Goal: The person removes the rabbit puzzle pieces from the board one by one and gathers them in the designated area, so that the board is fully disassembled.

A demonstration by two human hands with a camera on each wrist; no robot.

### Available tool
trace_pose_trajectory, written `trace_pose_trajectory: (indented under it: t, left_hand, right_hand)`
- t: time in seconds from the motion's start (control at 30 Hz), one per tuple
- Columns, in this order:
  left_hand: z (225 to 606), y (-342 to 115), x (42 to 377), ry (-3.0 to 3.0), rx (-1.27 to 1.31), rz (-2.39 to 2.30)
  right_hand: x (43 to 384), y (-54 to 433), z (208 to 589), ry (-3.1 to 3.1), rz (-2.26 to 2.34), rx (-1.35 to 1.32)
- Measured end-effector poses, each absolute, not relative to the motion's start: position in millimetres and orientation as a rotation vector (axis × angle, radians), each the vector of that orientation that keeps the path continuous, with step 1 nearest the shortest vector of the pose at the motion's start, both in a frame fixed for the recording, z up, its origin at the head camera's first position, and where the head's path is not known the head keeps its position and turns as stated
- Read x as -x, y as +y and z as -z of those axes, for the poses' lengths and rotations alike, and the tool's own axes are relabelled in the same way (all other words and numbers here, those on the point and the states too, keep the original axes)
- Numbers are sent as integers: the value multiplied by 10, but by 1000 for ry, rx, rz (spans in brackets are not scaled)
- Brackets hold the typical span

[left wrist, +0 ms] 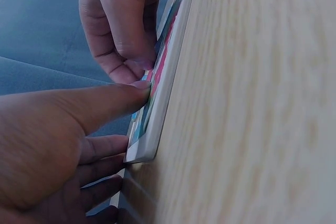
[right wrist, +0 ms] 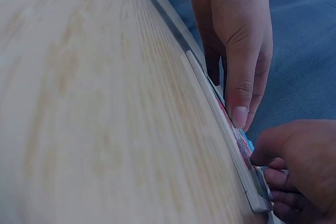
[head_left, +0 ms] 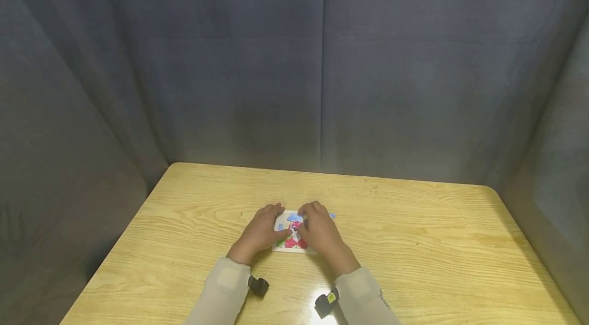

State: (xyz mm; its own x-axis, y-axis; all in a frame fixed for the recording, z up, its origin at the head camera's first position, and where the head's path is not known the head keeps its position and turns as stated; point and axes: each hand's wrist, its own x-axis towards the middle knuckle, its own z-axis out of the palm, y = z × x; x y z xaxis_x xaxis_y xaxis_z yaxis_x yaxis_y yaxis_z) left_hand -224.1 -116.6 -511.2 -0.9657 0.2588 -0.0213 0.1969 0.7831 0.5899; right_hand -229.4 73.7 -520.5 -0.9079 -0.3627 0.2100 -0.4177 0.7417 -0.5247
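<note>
A small jigsaw puzzle in a white-edged tray lies flat on the table, showing a red and white cartoon figure on green and blue. My left hand lies along its left side, its straight thumb pressing on the picture and its other fingers by the edge. Over the right part, my right hand has its fingers bent down, thumb and fingertips together at the puzzle surface. They seem to pinch a puzzle piece, mostly hidden by the fingers. A blue piece shows just beyond the right hand.
The wooden table extends around the puzzle on all sides. Dark grey curtains hang behind it and at both sides. Small dark cameras are strapped at both wrists over pale sleeves.
</note>
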Motion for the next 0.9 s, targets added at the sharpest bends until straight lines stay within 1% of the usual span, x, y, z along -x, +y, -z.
trace_pose_trajectory:
  t: [0.4,0.63,0.9]
  left_hand:
    - [5127,-1163,2250,2874,-384,-944]
    - [5135,-1161,2243,2881,-380,-940]
    - [5124,-1161,2253,2877,-365,-939]
  right_hand:
    - [2312,751,5235,-2789,-871,-686]
    - [2320,735,5237,-2780,-895,-621]
    - [2332,729,5217,-2765,-899,-622]
